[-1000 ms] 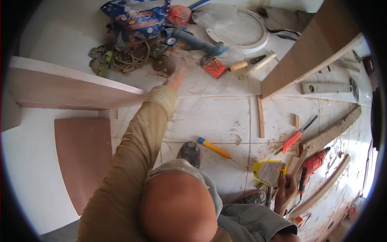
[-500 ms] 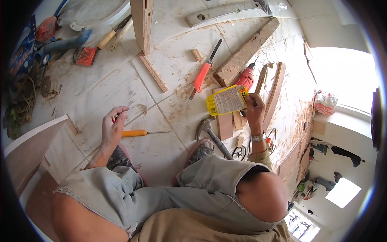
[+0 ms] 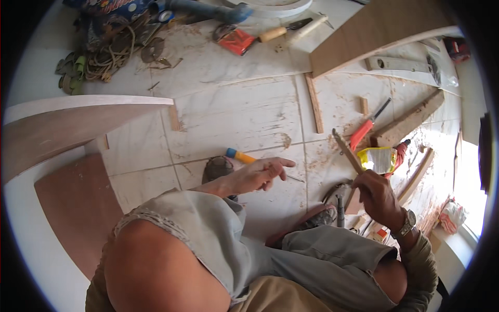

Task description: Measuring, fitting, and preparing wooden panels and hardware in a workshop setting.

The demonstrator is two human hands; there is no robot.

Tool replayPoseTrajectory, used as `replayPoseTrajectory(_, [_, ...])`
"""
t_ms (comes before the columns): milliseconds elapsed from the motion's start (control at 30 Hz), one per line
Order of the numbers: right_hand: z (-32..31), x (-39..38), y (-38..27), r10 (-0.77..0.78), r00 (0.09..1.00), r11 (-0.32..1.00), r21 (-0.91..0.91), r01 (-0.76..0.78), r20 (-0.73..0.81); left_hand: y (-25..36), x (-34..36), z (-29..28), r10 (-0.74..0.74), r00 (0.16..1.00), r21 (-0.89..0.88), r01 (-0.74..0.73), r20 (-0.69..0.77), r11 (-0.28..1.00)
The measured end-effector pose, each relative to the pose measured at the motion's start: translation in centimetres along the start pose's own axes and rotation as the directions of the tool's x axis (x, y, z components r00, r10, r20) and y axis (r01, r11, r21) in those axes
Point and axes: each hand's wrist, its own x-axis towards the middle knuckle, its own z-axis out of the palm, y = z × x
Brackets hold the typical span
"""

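Observation:
My right hand (image 3: pixel 380 195) is closed around the lower end of a narrow, rough wooden stick (image 3: pixel 347 149), which tilts up and leftward. Just beyond it, a yellow packet with a pale label (image 3: pixel 378 159) lies against a red power drill (image 3: pixel 401 156). Above my left shoe, my left hand (image 3: pixel 262 174) hovers with the index finger stretched out and the others partly curled; I see nothing in it. Partly behind this hand lies a screwdriver with a yellow handle (image 3: pixel 240 155). A hammer (image 3: pixel 340 210) is on the floor near my right shoe, mostly hidden.
A red-handled saw (image 3: pixel 362 132) and a thick wooden beam (image 3: pixel 410 120) lie at the right. A wooden panel (image 3: pixel 379 36) stands at the far side, near a thin strip (image 3: pixel 314 104). Another panel (image 3: pixel 88 122) rises at my left. Rope (image 3: pixel 112 60) is heaped at the far left.
My right hand has let go of the yellow packet, now by the drill, and taken hold of the wooden stick. My left hand no longer shows the small red thing. The view has swung left.

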Motion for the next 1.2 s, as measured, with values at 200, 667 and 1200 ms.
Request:
replayPoseTrajectory(200, [8.0, 12.7, -7.5, -0.221, 0.876, 0.973, 0.042, 0.225, 0.428, -0.9, -0.4, -0.8, 0.058, 0.985, -0.323, -0.109, -0.163, 0.94])
replayPoseTrajectory(667, [20.9, 45.0, -20.6, -0.723, 0.673, 0.69, -0.215, 0.691, -0.157, -1.8, -3.7, -5.3, 0.061, 0.989, -0.102, -0.075, -0.134, 0.992])
replayPoseTrajectory(1200, [17.0, 56.1, -21.3, -0.729, 0.653, 0.64, -0.54, 0.546, -0.203, -0.6, -4.8, -6.8, 0.008, 0.989, -0.102, -0.024, -0.148, 0.994])
